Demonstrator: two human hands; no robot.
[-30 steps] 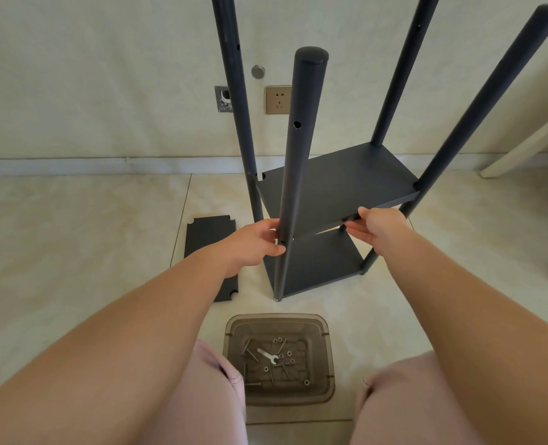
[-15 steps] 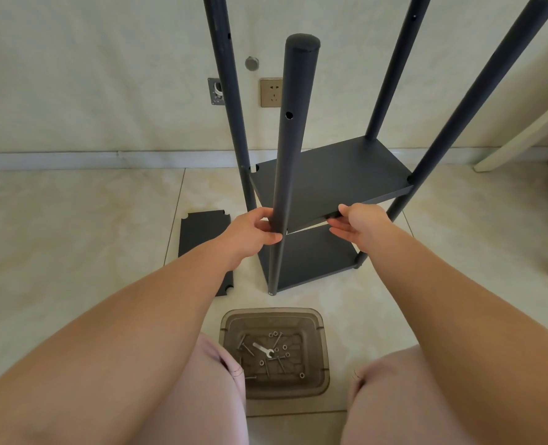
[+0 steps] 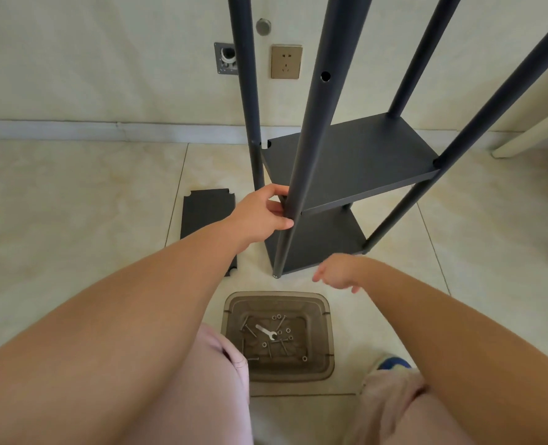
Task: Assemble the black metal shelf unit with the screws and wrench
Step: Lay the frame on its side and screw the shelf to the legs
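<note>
Closest to me is the smoky clear plastic bin (image 3: 327, 335) on the floor between my knees, with the little silver wrench (image 3: 266, 332) lying in the middle of it and the screws (image 3: 249, 329) and washers scattered around it. Just past the bin's far right corner my right hand (image 3: 336, 273) hangs in the air with loose fingers, grip spread and holding nothing, a bit blurry.

Further out, my left hand (image 3: 263, 211) has its grip wrapped round the near front pole (image 3: 308, 149) right where the middle shelf panel (image 3: 356, 159) meets it. That pole leans a little, foot on the tile by the bottom shelf panel (image 3: 327, 239). The black metal shelf unit (image 3: 394, 175) stands upright on the floor tiles, three more poles going up out of view.

Left of it a spare black panel (image 3: 206, 213) lies flat on the floor. Behind everything, the wall has a socket (image 3: 286, 61) and a pipe fitting plate (image 3: 226, 58).
</note>
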